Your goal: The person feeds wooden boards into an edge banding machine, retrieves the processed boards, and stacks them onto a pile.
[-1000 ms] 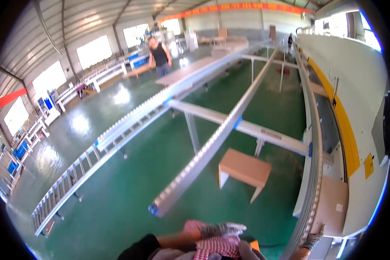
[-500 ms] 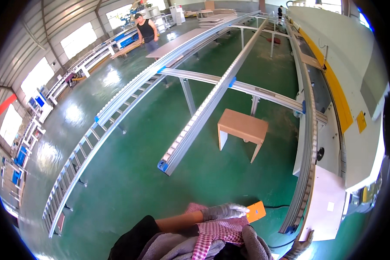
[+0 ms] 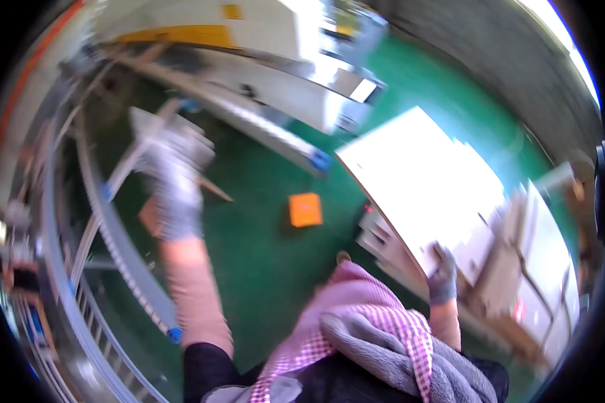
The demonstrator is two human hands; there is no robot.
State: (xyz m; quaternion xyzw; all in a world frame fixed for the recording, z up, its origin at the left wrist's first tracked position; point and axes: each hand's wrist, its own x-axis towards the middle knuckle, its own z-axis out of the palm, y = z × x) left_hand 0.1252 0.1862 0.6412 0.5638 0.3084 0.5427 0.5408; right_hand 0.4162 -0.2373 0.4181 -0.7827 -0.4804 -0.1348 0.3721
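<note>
Seemingly handling the white board (image 3: 417, 174) | your right hand (image 3: 442, 275) clamped on its edge | left hand (image 3: 176, 161) blurred, can't tell fingers | next: likely needs level support

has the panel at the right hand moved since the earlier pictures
Yes: the panel has moved from alongside the roller rail, past its blue end, toward the stacked boards.

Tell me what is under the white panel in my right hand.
Along the lower-left edge of the white panel, pale pieces show beneath, blurred. The panel covers whatever lies farther under; whether it touches those pieces, I cannot tell.
</note>
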